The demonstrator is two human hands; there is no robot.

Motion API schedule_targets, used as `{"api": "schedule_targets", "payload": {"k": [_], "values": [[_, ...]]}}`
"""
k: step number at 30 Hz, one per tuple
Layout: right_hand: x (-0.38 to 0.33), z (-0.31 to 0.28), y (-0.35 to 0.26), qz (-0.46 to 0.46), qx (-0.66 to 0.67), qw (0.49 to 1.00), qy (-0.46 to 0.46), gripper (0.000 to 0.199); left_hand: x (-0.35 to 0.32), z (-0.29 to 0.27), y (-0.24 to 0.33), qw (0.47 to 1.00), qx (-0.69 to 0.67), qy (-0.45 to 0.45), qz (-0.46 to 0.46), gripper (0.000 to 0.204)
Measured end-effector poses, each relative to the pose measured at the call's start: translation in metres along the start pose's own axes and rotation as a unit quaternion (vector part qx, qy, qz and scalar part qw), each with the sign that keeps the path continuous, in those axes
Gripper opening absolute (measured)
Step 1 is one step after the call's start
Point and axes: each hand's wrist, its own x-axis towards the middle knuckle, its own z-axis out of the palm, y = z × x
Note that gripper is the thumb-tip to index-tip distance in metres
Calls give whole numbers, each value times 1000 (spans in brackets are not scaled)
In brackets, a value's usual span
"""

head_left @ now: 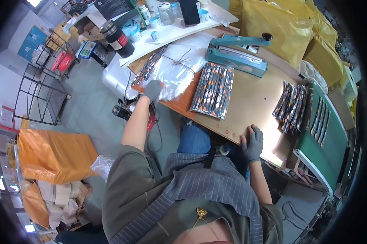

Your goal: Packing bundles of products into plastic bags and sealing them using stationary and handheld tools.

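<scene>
My left hand (153, 90), in a grey glove, is closed at the near edge of a pile of clear plastic bags (177, 77), its fingertips partly hidden in the film. Beside it lies a row of dark patterned strips (150, 67). My right hand (253, 145), also gloved, rests on the table's front edge with its fingers stretched out and nothing in them. Between my hands lies a flat clear-wrapped pack of dark strips with an orange and white pattern (213, 91). A loose heap of similar strips (290, 106) lies beyond my right hand.
Behind the pack stands a teal hand-lever bag sealer (238, 55). A green conveyor (328, 140) at the right carries several strips. A white shelf (167, 35) at the back holds cups and jars, with a black flask (117, 38) nearby. Orange wrapped bundles (55, 156) stand on the left floor.
</scene>
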Motion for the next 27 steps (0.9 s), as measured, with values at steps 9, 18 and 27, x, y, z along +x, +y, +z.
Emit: {"api": "schedule_targets", "payload": {"k": [9, 18, 27], "values": [[68, -8, -72, 218, 543, 802, -121, 39, -44, 18, 276, 856, -511, 63, -34, 20], [83, -9, 0, 215, 273, 933, 96, 20, -53, 27, 331, 776, -628, -44, -32, 25], [166, -84, 138, 243, 7, 970, -9, 93, -18, -26, 337, 549, -823, -142, 34, 52]]}}
